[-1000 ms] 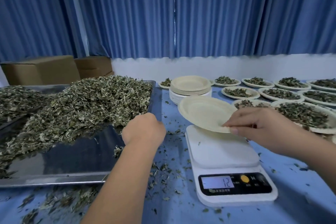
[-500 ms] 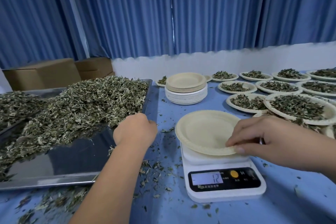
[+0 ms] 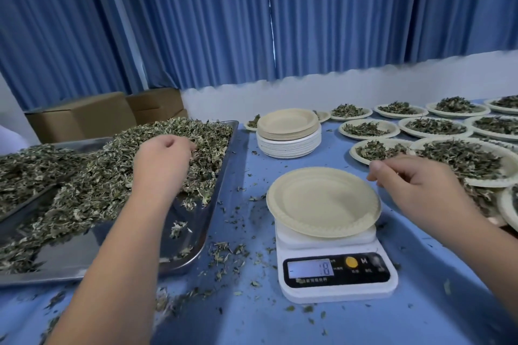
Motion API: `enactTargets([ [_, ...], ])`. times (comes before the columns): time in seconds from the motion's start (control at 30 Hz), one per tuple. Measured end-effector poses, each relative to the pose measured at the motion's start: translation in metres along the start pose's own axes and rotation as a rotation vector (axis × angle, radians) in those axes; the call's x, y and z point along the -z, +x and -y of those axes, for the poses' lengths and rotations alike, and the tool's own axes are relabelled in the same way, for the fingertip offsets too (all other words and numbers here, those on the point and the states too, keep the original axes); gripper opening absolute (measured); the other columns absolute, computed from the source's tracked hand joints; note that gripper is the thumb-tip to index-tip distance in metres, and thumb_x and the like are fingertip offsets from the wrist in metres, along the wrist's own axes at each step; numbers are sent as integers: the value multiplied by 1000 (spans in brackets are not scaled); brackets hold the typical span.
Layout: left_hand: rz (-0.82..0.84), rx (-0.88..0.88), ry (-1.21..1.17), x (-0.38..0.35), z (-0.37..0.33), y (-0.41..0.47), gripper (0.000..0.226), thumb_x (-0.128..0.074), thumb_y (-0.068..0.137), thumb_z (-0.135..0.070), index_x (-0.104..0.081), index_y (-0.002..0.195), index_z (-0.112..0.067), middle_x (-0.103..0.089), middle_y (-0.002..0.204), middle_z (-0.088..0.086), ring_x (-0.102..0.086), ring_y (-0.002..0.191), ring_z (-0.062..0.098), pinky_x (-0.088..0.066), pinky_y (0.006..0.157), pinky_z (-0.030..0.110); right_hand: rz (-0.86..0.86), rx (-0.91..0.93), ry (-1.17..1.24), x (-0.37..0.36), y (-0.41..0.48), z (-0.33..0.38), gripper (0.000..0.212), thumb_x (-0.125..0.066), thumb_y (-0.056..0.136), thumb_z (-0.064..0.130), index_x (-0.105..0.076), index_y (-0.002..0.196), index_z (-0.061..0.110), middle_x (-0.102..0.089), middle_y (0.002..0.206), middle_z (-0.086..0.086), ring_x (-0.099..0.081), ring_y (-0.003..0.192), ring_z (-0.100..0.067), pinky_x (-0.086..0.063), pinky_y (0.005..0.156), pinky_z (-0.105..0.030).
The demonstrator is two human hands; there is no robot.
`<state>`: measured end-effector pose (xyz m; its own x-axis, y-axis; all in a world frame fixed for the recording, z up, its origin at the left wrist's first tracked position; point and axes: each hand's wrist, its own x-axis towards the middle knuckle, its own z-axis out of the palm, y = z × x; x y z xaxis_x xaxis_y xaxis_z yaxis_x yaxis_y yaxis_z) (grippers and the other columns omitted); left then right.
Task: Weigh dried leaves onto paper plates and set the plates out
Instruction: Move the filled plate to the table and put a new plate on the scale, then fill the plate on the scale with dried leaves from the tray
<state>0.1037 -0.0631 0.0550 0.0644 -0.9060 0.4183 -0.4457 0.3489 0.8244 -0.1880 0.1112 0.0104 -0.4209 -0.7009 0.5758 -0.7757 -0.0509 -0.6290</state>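
Moved: we are drawing our right hand (image 3: 414, 185) off the empty plate (image 3: 322, 202), which is now lying flat on the scale (image 3: 336, 274), lower centre.
Left hand (image 3: 164, 157): reaching further up into the dried leaves (image 3: 92, 176) on the tray (image 3: 182, 244), centre left; we are not seeing whether its fingers are gripping any.
Right hand: hovering just right of the plate, fingers loosely curled, pinching nothing.
Done: filled plates (image 3: 490, 183) are crowding the right edge.
Remaining: we are judging this plate still unfilled; the spare stack (image 3: 288, 143) is waiting, upper centre.
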Motion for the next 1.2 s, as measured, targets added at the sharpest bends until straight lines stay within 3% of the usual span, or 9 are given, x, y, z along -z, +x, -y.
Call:
enactTargets([
  [0.13,142,87,7,-9,12,33,24,-57,90,-36,-71,102,-20,-67,93,-2,-60,87,19,-51,90,39,-38,-18,3,2,1,-5,31,-56,94,29,-72,70,19,-66,69,6,-57,64,-5,-40,62,-19],
  [0.23,302,-40,510,-20,31,53,46,-42,100,-43,-57,130,-11,-60,125,10,-54,106,26,-41,94,32,-52,14,-10,3,1,-7,31,-56,94,26,-72,67,19,-62,62,10,-55,62,-6,-38,60,-19],
  [0.4,723,88,701,-18,56,60,82,-9,92,-68,-21,154,-16,-16,161,10,-15,147,29,-10,119,49,-5,135,-86,-1,3,-10,38,-56,91,27,-67,63,5,-60,61,-5,-55,61,-17,-45,63,-34],
  [0.5,775,161,704,-16,52,64,93,-4,83,-74,-49,140,-16,-38,151,15,-37,137,33,-27,115,51,14,157,-85,-5,3,-12,38,-57,91,26,-66,63,1,-61,62,-11,-55,62,-19,-43,64,-36],
  [0.63,634,56,605,-18,36,74,88,-6,84,-70,-65,111,-11,-70,99,9,-65,89,26,-48,79,35,-38,97,0,0,2,-10,38,-55,93,24,-68,64,3,-62,58,4,-53,62,-8,-37,55,-18],
  [0.8,571,-6,749,-27,47,83,87,-7,89,-69,-38,148,-13,-35,153,16,-31,141,34,-18,116,47,-69,59,63,3,-1,-8,35,-56,94,21,-68,62,11,-54,52,25,-50,52,-3,-33,50,-9],
  [1.03,764,180,725,-35,58,81,109,-1,69,-90,-19,154,-25,-18,161,7,-18,147,31,-12,117,55,-25,122,36,-4,1,-9,38,-56,93,21,-65,60,6,-56,57,28,-54,60,1,-33,53,-10],
  [1.13,872,247,746,-38,54,78,114,2,53,-100,-49,129,-31,-56,111,-1,-54,97,16,-44,83,35,-30,122,43,-4,4,-10,37,-56,94,22,-67,60,9,-55,55,29,-54,60,0,-35,53,-10],
  [1.2,867,246,772,-40,52,78,118,4,56,-97,-51,131,-23,-45,79,-10,-40,67,6,-32,58,24,-29,110,53,-4,4,-10,35,-56,94,22,-68,62,13,-55,54,29,-54,61,-5,-36,52,-13],
])
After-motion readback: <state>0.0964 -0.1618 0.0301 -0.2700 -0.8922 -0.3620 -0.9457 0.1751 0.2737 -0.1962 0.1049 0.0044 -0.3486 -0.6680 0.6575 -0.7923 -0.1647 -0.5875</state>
